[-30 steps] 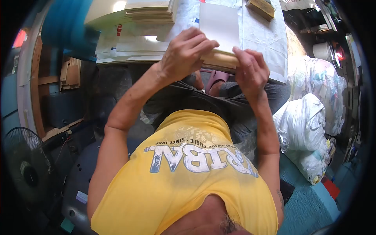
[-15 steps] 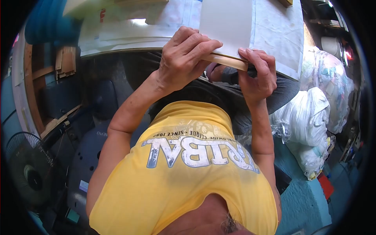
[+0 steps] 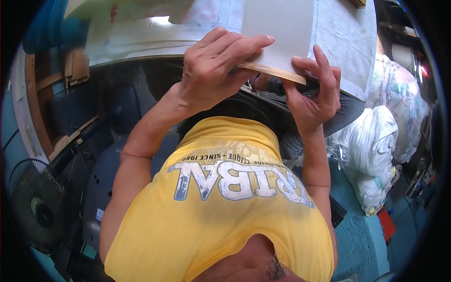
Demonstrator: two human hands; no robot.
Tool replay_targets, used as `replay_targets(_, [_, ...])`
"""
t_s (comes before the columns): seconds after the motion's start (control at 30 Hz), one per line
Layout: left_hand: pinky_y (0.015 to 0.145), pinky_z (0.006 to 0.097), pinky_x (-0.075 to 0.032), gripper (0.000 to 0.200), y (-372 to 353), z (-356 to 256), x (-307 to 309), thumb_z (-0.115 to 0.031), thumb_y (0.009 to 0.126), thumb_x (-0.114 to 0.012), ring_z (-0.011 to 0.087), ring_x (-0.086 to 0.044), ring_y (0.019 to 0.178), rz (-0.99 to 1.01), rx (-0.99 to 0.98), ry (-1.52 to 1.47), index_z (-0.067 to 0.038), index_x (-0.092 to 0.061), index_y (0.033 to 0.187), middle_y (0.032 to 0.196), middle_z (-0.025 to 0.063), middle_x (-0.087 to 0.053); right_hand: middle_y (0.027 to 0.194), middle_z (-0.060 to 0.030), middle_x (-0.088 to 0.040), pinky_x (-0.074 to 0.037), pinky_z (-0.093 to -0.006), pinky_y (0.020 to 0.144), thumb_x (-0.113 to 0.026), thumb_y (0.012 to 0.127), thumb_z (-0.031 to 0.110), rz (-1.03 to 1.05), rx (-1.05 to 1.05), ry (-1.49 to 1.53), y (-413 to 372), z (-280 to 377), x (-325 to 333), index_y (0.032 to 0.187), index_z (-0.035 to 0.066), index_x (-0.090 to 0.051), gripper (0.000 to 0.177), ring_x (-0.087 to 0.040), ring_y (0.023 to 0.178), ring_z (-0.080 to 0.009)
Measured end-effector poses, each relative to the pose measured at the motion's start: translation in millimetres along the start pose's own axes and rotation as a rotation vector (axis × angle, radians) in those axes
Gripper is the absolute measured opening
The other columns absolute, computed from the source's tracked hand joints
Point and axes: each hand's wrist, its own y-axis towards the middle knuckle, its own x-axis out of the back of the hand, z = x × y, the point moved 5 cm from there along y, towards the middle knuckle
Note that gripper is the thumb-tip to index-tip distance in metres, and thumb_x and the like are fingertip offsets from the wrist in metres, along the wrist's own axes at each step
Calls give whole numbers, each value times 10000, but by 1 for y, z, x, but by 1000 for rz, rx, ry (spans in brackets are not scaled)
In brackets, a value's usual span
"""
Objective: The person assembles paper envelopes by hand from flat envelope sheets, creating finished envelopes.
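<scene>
A flat board (image 3: 282, 33) with a white face and a tan wooden edge is held above my lap, at the near edge of the table (image 3: 347, 51). My left hand (image 3: 213, 68) grips its near left corner, fingers laid over the white face and thumb underneath. My right hand (image 3: 314, 91) holds the near right part of the edge from below, fingers reaching up along the board's side.
White papers (image 3: 150, 33) cover the table. White stuffed plastic bags (image 3: 371, 145) are piled at my right. A black fan (image 3: 33, 207) stands at the lower left. Wooden frames and offcuts (image 3: 75, 70) lean under the table at left.
The view has tipped so the table and board sit higher and nearer. The board has tilted flatter; my right fingers have stretched up along its side.
</scene>
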Motion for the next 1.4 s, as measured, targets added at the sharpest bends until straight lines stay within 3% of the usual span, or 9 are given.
replay_targets(0.13, [802, 284, -616, 598, -1, 4, 1, 70, 721, -840, 183, -746, 883, 31, 44, -26, -63, -693, 1284, 1043, 68, -791, 1028, -102, -784, -584, -289, 871, -825, 741, -116, 26, -70, 27, -2, -5, 3, 1426, 11, -576, 739, -719, 960, -170])
replay_targets(0.23, [845, 302, -634, 620, 1, 11, 4, 77, 758, -821, 214, -770, 968, 83, 43, -117, -60, -653, 1339, 1065, 70, -792, 1008, -96, -788, -586, -279, 790, -732, 694, -161, 35, -76, 102, 0, -10, 7, 1412, 19, -596, 752, -703, 845, -157])
replay_targets(0.37, [878, 327, -640, 619, 4, 14, 9, 87, 804, -788, 258, -769, 1028, 149, 22, -191, -75, -621, 1377, 1139, 91, -778, 1009, -112, -789, -596, -316, 910, -707, 763, -171, 141, -115, 220, 12, -9, 14, 1429, 24, -576, 706, -780, 960, -228])
replay_targets(0.47, [912, 342, -628, 609, 4, 16, 11, 72, 815, -790, 258, -758, 1061, 207, 81, -236, -97, -624, 1377, 1234, 105, -745, 1056, -121, -775, -605, -322, 893, -724, 770, -155, 212, -82, 236, 15, -12, 20, 1427, 26, -578, 697, -771, 974, -218])
replay_targets(0.57, [924, 356, -615, 548, 12, 12, 18, 31, 820, -809, 253, -733, 1101, 198, -64, -146, -112, -659, 1328, 1277, 97, -718, 1098, -122, -744, -614, -327, 868, -736, 775, -136, 289, -56, 223, 24, -6, 26, 1313, 31, -644, 570, -761, 989, -228])
replay_targets(0.77, [841, 315, -598, 227, 19, 11, 26, -47, 822, -845, 224, -710, 982, 243, -92, -106, -89, -759, 1027, 1099, 68, -707, 1086, -102, -710, -600, -330, 846, -767, 779, -81, 469, 109, 127, 46, 0, 28, 933, 22, -690, 201, -738, 943, -267])
replay_targets(1.07, [795, 289, -581, 117, 24, 22, 25, -86, 873, -821, 185, -690, 935, 257, 51, -219, -59, -751, 962, 1042, 63, -674, 1095, -74, -687, -577, -321, 830, -766, 822, -31, 578, 115, 122, 60, -16, 21, 876, 0, -710, 84, -708, 940, -239])
replay_targets(1.4, [790, 314, -571, 121, 26, 22, 22, -103, 874, -819, 220, -683, 938, 331, -23, -48, -62, -727, 940, 1043, 73, -665, 1086, -72, -687, -571, -305, 833, -772, 837, -8, 565, 49, 185, 58, -24, 20, 878, -6, -733, 57, -703, 943, -216])
